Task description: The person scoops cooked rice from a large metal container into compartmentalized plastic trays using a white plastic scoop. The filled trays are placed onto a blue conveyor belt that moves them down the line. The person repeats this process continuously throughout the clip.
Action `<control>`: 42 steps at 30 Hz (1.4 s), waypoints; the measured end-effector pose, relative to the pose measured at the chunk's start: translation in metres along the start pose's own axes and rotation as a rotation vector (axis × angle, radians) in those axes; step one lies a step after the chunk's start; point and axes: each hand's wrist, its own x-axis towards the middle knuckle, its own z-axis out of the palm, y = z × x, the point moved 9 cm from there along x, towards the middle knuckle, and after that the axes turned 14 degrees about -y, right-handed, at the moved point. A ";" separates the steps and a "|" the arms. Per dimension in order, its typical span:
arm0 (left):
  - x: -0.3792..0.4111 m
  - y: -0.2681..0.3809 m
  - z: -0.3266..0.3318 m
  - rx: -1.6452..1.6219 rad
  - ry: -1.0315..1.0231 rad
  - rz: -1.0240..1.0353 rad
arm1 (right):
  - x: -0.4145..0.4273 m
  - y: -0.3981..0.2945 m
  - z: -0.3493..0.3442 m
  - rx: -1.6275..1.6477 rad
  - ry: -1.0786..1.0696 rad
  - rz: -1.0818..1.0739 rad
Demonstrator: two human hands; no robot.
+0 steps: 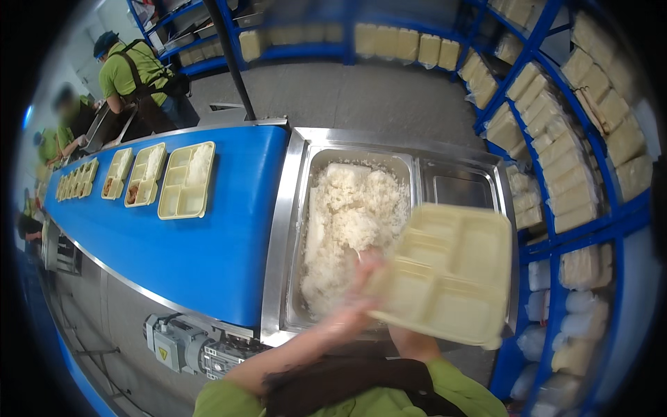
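My left hand [367,276], blurred, is above the rice at the left edge of a pale yellow compartment tray [453,266]. Whether it grips the tray or something else cannot be told. My right forearm [414,341] runs up beneath the tray, which hides the right hand. The tray is empty, with several compartments, and appears raised over the right part of the steel counter. Cooked white rice [354,219] lies heaped in a deep steel pan [296,260] below my left hand.
On the blue conveyor belt [234,250] at left stand several compartment trays [186,180], the nearer ones with rice. A lidded steel well [456,182] adjoins the pan. Co-workers [133,73] stand at the far left. Blue shelves [560,234] with stacked, wrapped trays [565,177] line the right.
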 end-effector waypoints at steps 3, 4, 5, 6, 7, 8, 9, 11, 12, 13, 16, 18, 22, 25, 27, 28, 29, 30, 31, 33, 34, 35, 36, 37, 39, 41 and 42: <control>-0.075 0.042 -0.059 -0.230 0.261 0.149 | -0.013 -0.014 0.014 -0.006 -0.058 -0.085; -0.093 0.055 -0.078 -0.167 0.317 0.187 | -0.017 -0.024 0.006 -0.002 -0.051 -0.124; -0.117 0.067 -0.098 -0.104 0.401 0.245 | -0.013 -0.030 0.010 -0.013 -0.081 -0.140; -0.134 0.076 -0.114 -0.079 0.443 0.273 | -0.012 -0.038 0.010 -0.034 -0.088 -0.151; -0.149 0.084 -0.130 -0.056 0.482 0.307 | -0.011 -0.048 0.010 -0.074 -0.091 -0.156; -0.160 0.086 -0.147 -0.042 0.517 0.283 | -0.011 -0.056 0.010 -0.115 -0.092 -0.160; -0.171 0.087 -0.164 -0.029 0.561 0.265 | -0.011 -0.063 0.012 -0.157 -0.100 -0.159; -0.169 0.085 -0.189 -0.019 0.605 0.242 | -0.017 -0.081 0.016 -0.182 -0.100 -0.222; -0.165 0.081 -0.195 -0.025 0.616 0.241 | -0.020 -0.086 0.020 -0.204 -0.098 -0.229; -0.157 0.077 -0.200 -0.030 0.626 0.239 | -0.023 -0.091 0.025 -0.225 -0.094 -0.237; -0.095 0.064 -0.190 0.176 0.557 0.280 | -0.029 -0.107 0.038 -0.326 -0.054 -0.204; -0.058 0.050 -0.175 0.142 0.517 0.222 | -0.039 -0.126 0.052 -0.697 0.137 -0.224; -0.014 0.036 -0.152 0.080 0.462 0.145 | -0.052 -0.148 0.081 -1.548 0.453 -0.269; -0.014 0.021 -0.177 -0.059 0.416 0.260 | -0.060 -0.145 0.091 -1.581 0.287 -0.014; -0.024 0.017 -0.187 -0.078 0.352 0.225 | -0.067 -0.157 0.076 -1.489 0.333 -0.056; -0.028 0.017 -0.190 -0.089 0.321 0.206 | -0.071 -0.163 0.065 -1.443 0.355 -0.075; -0.033 0.018 -0.192 -0.077 0.308 0.198 | -0.069 -0.157 0.056 -1.153 0.213 -0.071; -0.037 0.020 -0.191 -0.064 0.292 0.186 | -0.068 -0.151 0.050 -0.857 0.081 -0.068; -0.040 0.022 -0.190 -0.051 0.276 0.175 | -0.068 -0.144 0.050 -0.560 -0.047 -0.066; -0.045 0.025 -0.191 -0.080 0.251 0.191 | -0.068 -0.127 0.053 -0.595 -0.159 0.052; -0.046 0.025 -0.193 -0.136 0.224 0.198 | -0.070 -0.119 0.058 -0.611 -0.218 0.110; -0.048 0.024 -0.195 -0.192 0.198 0.206 | -0.076 -0.116 0.058 -0.594 -0.204 0.116; -0.056 0.020 -0.207 -0.171 0.237 0.204 | -0.090 -0.122 0.071 -0.586 -0.201 0.126; -0.057 0.019 -0.208 -0.200 0.240 0.189 | -0.099 -0.125 0.075 -0.572 -0.188 0.138; -0.063 0.018 -0.204 -0.258 0.245 0.155 | -0.095 -0.137 0.057 -0.475 -0.106 0.011; -0.069 0.023 -0.197 -0.244 0.302 0.161 | -0.090 -0.134 0.048 -0.480 -0.080 0.028; -0.074 0.018 -0.213 -0.227 0.319 0.173 | -0.087 -0.129 0.052 -0.534 -0.106 0.105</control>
